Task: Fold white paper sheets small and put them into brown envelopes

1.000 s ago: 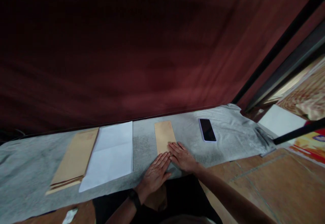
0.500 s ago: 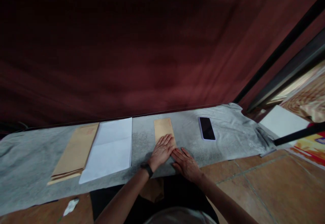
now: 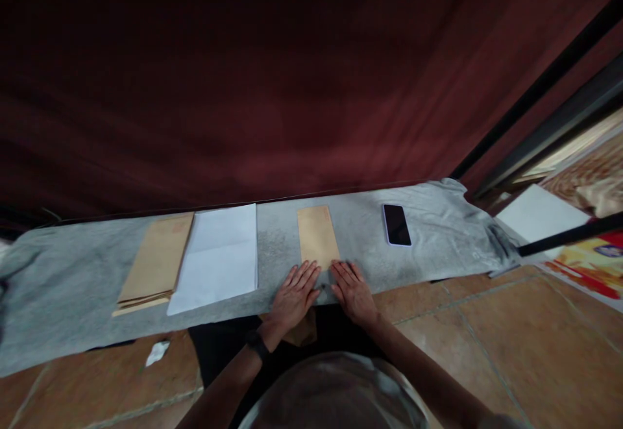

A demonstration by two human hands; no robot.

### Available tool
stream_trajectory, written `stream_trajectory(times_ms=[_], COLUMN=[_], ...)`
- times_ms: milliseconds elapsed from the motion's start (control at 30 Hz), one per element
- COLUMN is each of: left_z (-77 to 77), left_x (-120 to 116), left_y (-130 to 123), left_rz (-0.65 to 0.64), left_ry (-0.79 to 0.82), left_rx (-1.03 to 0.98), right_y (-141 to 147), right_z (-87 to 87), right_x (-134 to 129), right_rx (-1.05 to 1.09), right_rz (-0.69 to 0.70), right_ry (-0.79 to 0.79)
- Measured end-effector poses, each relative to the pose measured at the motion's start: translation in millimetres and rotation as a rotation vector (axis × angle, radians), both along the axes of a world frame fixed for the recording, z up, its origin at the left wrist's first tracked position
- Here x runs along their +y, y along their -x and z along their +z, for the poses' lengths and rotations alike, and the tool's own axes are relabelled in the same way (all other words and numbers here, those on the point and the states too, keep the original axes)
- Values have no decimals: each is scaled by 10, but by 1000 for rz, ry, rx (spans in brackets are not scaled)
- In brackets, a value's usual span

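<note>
A single tan envelope [image 3: 318, 235] lies flat on the grey cloth, its narrow near end close to me. My left hand [image 3: 294, 296] rests palm down with fingers stretched, their tips at the envelope's near left corner. On the other side, my right hand [image 3: 354, 291] lies flat, fingertips touching the near right corner. Neither hand grips anything. To the left are a stack of white paper sheets [image 3: 219, 260] and, beyond it, a pile of brown envelopes [image 3: 158, 254].
A phone [image 3: 398, 225] in a pale purple case lies right of the envelope. Grey cloth [image 3: 282, 234] covers the long narrow table against a dark red curtain [image 3: 292, 104]. Black bars [image 3: 569, 237] and a white board [image 3: 540, 218] stand at the right. Crumpled tissue [image 3: 158, 352] lies on the tiled floor.
My left hand has slid off the middle of the envelope, down and left to its near corner. My right hand stays by the near right corner. The view has tilted slightly.
</note>
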State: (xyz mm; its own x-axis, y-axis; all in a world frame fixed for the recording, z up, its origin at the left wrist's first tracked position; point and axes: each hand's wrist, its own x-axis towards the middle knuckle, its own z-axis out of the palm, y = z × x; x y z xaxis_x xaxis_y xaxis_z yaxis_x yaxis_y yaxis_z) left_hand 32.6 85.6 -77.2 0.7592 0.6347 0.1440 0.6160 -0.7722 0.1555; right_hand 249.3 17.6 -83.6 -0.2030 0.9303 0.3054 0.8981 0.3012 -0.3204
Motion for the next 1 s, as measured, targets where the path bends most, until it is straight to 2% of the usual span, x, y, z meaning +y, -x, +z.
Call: stream_trajectory(times_ms=[100,200,467,567,667,733,900,1000], left_z=[26,23,-50,-85,-106,-95,-19,-11], left_x=[-44,-33,-125,-152,-126,-88,-16,-9], left_y=[1,-10,29,-10,-66,-99,-166,-201], left_rz=[16,21,86,129,168,198,260,295], left_ry=[12,24,8,-11,-14,-14,-38,-37], left_rx=[5,1,-14,-36,-75,-114,-193,-222], right_y=[187,224,-223,-140,14,77,73,71], right_z=[-1,-12,-20,17,73,98,74,44], right_x=[38,47,-79,2,202,354,586,631], right_rx=[8,8,14,39,85,229,1084,1282], right_rz=[44,18,-119,-219,-376,-442,-536,-556], right_ry=[10,30,44,75,132,155,188,220])
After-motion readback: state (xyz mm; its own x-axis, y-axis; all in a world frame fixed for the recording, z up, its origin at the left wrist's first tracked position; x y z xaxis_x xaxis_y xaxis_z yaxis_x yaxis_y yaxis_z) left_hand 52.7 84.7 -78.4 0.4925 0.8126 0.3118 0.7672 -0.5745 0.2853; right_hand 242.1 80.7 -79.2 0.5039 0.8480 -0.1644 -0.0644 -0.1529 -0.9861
